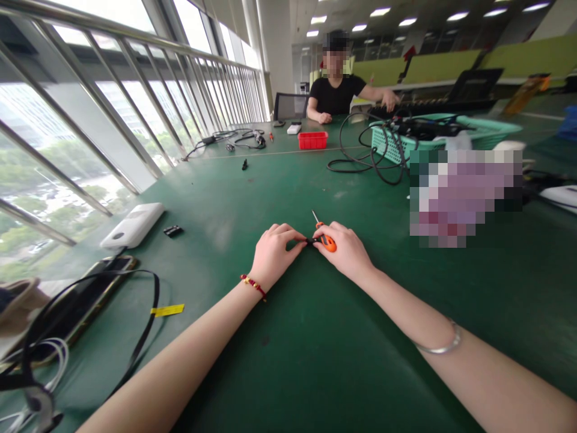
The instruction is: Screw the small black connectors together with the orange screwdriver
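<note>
Over the middle of the green table, my left hand pinches a small black part between thumb and fingertips. Facing it, my right hand is closed around a screwdriver with an orange and black handle. Its thin metal shaft points away from me, up and to the left. The right fingertips also meet the black part, so both hands are at it. What kind of part it is, I cannot make out.
To the left lie a white power bank, a small black piece, a phone and looping cables. Farther back are a red tray and a teal basket with black cables. Another person sits across the table.
</note>
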`<state>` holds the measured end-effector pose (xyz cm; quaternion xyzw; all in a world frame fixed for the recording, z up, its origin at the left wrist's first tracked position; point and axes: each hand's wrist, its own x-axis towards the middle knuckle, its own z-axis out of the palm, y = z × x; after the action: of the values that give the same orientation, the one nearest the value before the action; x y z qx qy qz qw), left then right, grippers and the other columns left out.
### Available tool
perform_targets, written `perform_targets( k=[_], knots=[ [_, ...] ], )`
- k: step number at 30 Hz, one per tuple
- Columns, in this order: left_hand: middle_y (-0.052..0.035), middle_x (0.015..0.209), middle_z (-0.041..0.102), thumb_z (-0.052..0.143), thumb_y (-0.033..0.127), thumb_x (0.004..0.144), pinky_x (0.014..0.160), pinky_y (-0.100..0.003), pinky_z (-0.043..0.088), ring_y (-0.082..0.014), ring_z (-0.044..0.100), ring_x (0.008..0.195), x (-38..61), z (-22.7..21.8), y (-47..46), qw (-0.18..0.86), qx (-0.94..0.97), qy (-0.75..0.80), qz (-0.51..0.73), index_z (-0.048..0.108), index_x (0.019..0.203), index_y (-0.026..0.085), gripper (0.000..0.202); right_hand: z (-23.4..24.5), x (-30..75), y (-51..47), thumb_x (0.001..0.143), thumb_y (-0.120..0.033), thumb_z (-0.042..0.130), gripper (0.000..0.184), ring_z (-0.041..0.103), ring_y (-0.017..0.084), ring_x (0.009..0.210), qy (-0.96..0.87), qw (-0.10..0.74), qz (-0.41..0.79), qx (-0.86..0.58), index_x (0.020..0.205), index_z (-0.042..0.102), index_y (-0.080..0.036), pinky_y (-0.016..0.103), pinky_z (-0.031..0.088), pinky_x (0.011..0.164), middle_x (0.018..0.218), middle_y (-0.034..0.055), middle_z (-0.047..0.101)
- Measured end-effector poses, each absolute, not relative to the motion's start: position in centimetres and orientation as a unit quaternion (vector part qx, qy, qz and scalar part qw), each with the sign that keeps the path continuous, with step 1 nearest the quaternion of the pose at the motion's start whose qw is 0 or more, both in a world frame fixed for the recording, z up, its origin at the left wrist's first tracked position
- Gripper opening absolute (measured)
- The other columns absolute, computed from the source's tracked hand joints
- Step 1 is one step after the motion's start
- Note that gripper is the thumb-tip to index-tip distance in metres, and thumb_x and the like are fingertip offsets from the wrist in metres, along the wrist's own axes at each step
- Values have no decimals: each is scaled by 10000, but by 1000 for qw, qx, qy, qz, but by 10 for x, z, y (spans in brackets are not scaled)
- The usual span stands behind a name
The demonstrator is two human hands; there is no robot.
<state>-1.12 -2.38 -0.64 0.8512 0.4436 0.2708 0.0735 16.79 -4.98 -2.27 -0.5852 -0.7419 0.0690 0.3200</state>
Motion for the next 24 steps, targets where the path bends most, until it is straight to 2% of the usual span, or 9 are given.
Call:
perform_targets(
  k=[7, 15, 24],
  knots=[
    [-18, 865, 682, 602, 262, 828, 799, -322, 471, -186, 575, 864, -12, -6, -24, 101, 846, 441, 283, 703, 822, 212, 113, -23, 169, -49, 797, -216, 615, 67, 559, 182, 799, -745, 323, 77, -579, 858, 637, -231, 287, 402, 717, 838, 27, 572],
    [-15, 819, 693, 622, 272, 786, 742, -293, 502, -163, 635, 789, -16, -7, -19, 212, 820, 437, 304, 678, 809, 194, 99, -22, 167, -50, 793, -194, 623, 76, 549, 165, 771, -746, 333, 90, -570, 858, 640, -231, 273, 401, 707, 830, 19, 559],
    [-33, 832, 697, 552, 223, 837, 754, -261, 491, -152, 638, 788, -16, -1, -22, 243, 821, 433, 283, 674, 833, 144, 145, -18, 167, -52, 800, -193, 608, 86, 555, 192, 799, -748, 327, 113, -565, 874, 651, -200, 311, 421, 734, 852, 42, 566]
  ],
)
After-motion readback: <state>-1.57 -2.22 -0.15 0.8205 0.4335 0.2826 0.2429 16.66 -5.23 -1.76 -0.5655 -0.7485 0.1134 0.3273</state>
